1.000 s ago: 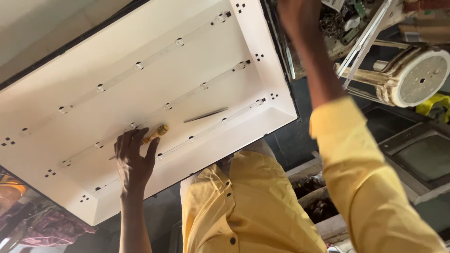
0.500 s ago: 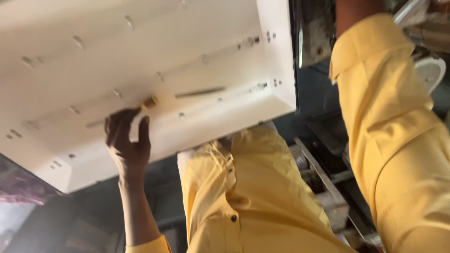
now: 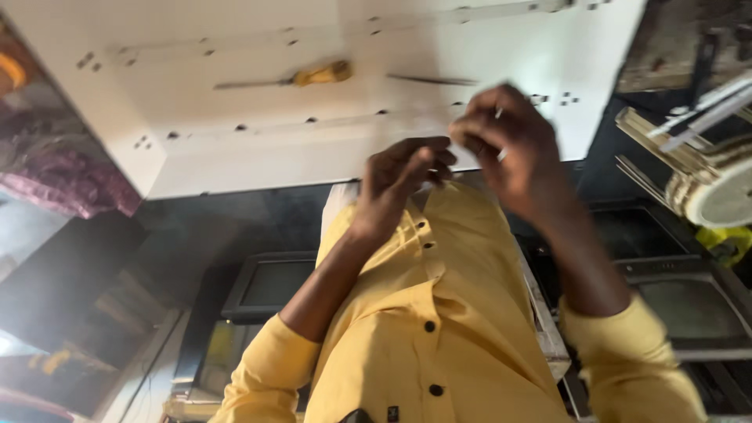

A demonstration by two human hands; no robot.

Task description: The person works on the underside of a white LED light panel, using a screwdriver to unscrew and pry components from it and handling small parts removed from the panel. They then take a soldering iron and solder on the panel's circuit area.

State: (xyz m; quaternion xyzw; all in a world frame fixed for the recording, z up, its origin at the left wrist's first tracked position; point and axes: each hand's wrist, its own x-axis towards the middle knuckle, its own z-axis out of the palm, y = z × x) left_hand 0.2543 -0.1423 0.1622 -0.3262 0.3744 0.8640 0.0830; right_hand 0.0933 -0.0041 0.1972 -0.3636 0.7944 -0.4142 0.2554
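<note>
Small pale part [image 3: 499, 114], too blurred to identify, sits pinched at the fingers [image 3: 479, 133] of the right hand [image 3: 509, 149]; a second pale glint shows lower on the same hand. The right hand's fingers are curled nearly closed around it. The left hand [image 3: 403, 176] hovers just beside the right, fingers [image 3: 439, 157] bent inward and almost meeting the right fingertips; whether they grip anything I cannot tell. Both hands hang in front of the near edge of the white panel [image 3: 235, 157], above the yellow shirt [image 3: 439, 313].

Landmark: white panel. A screwdriver [image 3: 290, 77] with a yellow handle lies flat on its face, well apart from the hands. A thin dark rod [image 3: 431, 80] lies near the right hand, further in on the panel. Rows of small dark holes run along the face.

Risks, as judged: the pinched part is tiny and held over the panel's near edge, so a slip would likely send it down past the shirt into the dark clutter below, hard to find. The loose screwdriver could roll if the panel gets bumped or tilted.

Room: the panel face offers broad flat space beyond the hands. Off its right end, a coiled round object [image 3: 717, 188] and slats crowd close. Below the near edge sit dark old screens [image 3: 270, 286], leaving little free space there. Off the left end, purple cloth [image 3: 63, 176].
</note>
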